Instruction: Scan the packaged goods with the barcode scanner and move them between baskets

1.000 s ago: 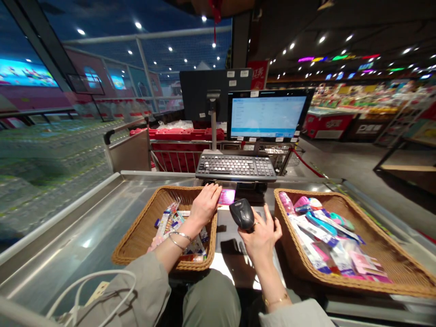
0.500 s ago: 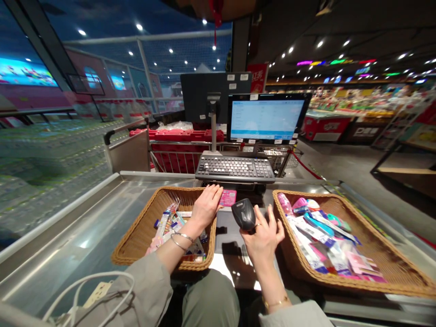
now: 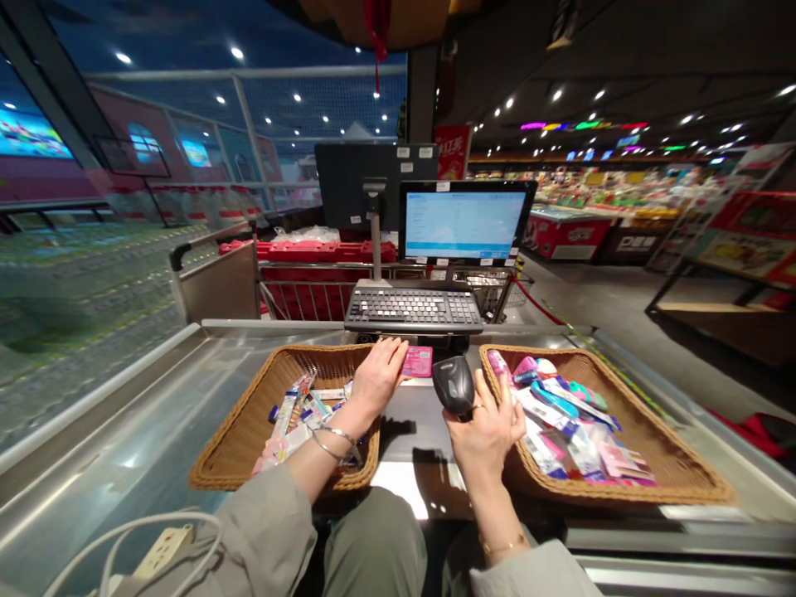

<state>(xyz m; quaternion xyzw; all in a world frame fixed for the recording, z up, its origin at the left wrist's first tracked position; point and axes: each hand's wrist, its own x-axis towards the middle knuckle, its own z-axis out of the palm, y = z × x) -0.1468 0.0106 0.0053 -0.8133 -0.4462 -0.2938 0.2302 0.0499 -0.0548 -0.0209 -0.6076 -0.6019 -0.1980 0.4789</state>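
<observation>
My left hand [image 3: 379, 375] reaches across the right rim of the left wicker basket [image 3: 233, 427], its fingers closed on the edge of a flat pink packet [image 3: 418, 361] with a printed label. In my right hand [image 3: 488, 427] is a black handheld barcode scanner [image 3: 453, 384], its head towards the packet and a small gap between them. The grip of the scanner is mostly hidden by my fingers. Small packaged goods [image 3: 302, 414] lie in the left basket, partly under my forearm. Beside my right hand, the right wicker basket [image 3: 677, 464] holds several toothbrush-like packs and colourful items [image 3: 560, 406].
A keyboard [image 3: 414, 308] stands at the counter's back, below a lit monitor [image 3: 463, 222] and another screen's dark back [image 3: 345, 186]. A white cable [image 3: 130, 526] loops by a power strip [image 3: 165, 549] at lower left. Shopping carts [image 3: 311, 298] stand beyond the metal counter [image 3: 143, 406].
The view has turned slightly right. My right hand has shifted the scanner a little to the right relative to the pink packet. My left hand stays on the packet.
</observation>
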